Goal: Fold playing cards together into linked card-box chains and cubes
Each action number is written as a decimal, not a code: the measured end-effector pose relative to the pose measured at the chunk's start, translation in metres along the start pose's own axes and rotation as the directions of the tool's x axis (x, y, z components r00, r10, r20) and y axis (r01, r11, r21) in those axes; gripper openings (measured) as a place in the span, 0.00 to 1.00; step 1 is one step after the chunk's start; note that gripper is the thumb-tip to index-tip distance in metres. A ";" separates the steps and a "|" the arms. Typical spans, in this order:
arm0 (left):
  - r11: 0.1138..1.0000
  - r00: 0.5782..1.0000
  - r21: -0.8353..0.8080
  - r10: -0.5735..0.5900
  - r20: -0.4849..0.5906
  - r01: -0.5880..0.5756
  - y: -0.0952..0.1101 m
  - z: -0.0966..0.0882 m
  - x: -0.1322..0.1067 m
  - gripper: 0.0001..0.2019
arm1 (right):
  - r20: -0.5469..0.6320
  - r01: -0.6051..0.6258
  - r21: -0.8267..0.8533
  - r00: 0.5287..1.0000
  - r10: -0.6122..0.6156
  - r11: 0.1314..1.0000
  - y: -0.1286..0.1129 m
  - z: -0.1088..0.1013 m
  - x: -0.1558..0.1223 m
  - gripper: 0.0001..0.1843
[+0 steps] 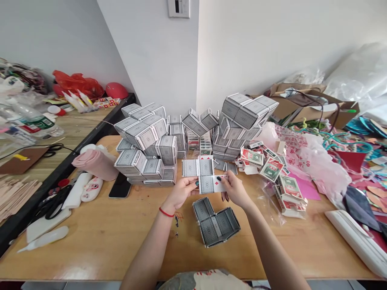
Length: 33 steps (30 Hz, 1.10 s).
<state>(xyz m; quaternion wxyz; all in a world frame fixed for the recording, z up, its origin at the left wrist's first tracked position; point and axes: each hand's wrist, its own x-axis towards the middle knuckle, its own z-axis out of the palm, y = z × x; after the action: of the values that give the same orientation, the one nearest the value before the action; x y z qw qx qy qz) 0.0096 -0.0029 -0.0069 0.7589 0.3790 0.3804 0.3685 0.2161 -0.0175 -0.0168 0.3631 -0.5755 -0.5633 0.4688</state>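
Firstly, markings: red characters were borne by the creased plastic bag (316, 157) at the right, not clearly legible. Red diamonds were shown on the face-up parts of the joined playing cards (207, 185), the corner marks being too small to be told. Green and red panels were displayed on the card boxes (272, 169), heaped beside the bag, fine print unread. A green-and-red label was carried by the clear bottle (36, 121) at the far left.

Grip: the joined playing cards were held level between two hands, fingers closed on them. The lower left edge was pinched by the left hand (183, 191) (a red cord (166, 212) was worn at that wrist); the right end was pinched by the right hand (235, 188).

Nearer the body, one hollow L-shaped card tray (208, 231) was set on the table (121, 241). Beyond, grey-patterned card blocks (142, 133) were stacked.
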 end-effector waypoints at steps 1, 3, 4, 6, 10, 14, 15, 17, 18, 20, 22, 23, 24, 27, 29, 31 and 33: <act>1.000 1.000 0.015 -0.005 0.009 0.005 0.000 0.001 0.000 0.15 | -0.012 0.012 0.003 1.000 -0.012 1.000 0.000 0.002 -0.001 0.11; 0.999 0.999 0.031 -0.022 0.025 0.022 0.000 0.002 0.000 0.16 | -0.036 0.035 0.012 0.999 -0.034 0.999 0.000 0.004 -0.001 0.10; 0.999 0.999 0.040 -0.034 0.032 0.033 -0.001 0.002 0.000 0.17 | -0.037 0.041 0.024 0.998 -0.040 0.999 0.001 0.004 -0.001 0.10; 0.997 0.998 0.068 -0.047 0.029 0.045 -0.001 0.002 0.000 0.17 | -0.021 0.037 0.066 0.999 -0.036 0.997 0.001 0.005 -0.001 0.10; 0.990 0.999 0.141 -0.031 0.009 0.029 -0.003 0.004 0.000 0.17 | 0.033 0.035 0.128 0.999 -0.040 0.991 0.002 0.009 -0.001 0.12; 0.988 1.000 0.151 -0.008 0.001 0.008 -0.004 0.008 0.000 0.17 | 0.064 0.052 0.165 0.996 -0.064 0.985 -0.001 0.014 -0.001 0.14; 0.989 1.000 0.148 -0.006 -0.006 0.007 -0.004 0.008 -0.001 0.17 | 0.071 0.051 0.173 0.995 -0.064 0.984 -0.002 0.015 -0.001 0.14; 0.990 1.000 0.144 -0.006 -0.015 0.008 -0.003 0.009 -0.001 0.17 | 0.089 0.044 0.199 0.994 -0.063 0.979 -0.003 0.017 -0.002 0.15; 0.989 1.000 0.147 -0.006 -0.015 0.008 -0.003 0.009 -0.002 0.17 | 0.096 0.038 0.218 0.994 -0.060 0.975 -0.003 0.017 -0.002 0.14; 0.987 1.000 0.158 -0.007 -0.008 0.008 -0.002 0.009 -0.002 0.16 | 0.107 0.024 0.260 0.993 -0.054 0.965 -0.005 0.018 -0.003 0.14; 0.986 1.000 0.165 -0.006 0.001 0.005 -0.003 0.009 -0.002 0.16 | 0.117 0.015 0.295 0.992 -0.052 0.955 -0.006 0.017 -0.004 0.15; 0.986 1.000 0.166 -0.002 0.005 0.002 -0.003 0.009 -0.002 0.16 | 0.123 0.013 0.305 0.991 -0.053 0.952 -0.007 0.016 -0.005 0.16; 0.986 1.000 0.167 0.002 0.008 -0.003 -0.003 0.009 -0.001 0.16 | 0.129 0.012 0.309 0.990 -0.055 0.951 -0.008 0.015 -0.005 0.16; 0.984 1.000 0.177 0.021 0.008 -0.022 -0.003 0.010 0.000 0.16 | 0.125 -0.001 0.310 0.991 -0.039 0.951 -0.008 0.013 -0.004 0.17; 0.982 0.999 0.185 0.033 0.006 -0.033 -0.002 0.009 0.000 0.15 | 0.100 -0.022 0.337 0.995 -0.012 0.941 -0.006 0.013 -0.003 0.17; 0.982 0.999 0.187 0.036 0.009 -0.037 -0.001 0.008 0.000 0.15 | 0.075 -0.042 0.386 0.997 0.014 0.921 -0.004 0.013 -0.003 0.18; 0.981 0.999 0.192 0.032 0.015 -0.034 0.001 0.006 0.000 0.15 | 0.070 -0.059 0.431 0.997 0.032 0.900 -0.003 0.013 -0.003 0.20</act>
<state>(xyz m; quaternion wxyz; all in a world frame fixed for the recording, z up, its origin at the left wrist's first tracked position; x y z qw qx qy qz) 0.0145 -0.0049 -0.0037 0.7147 0.4590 0.4033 0.3404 0.2032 -0.0217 -0.0177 0.4533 -0.4791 -0.4423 0.6078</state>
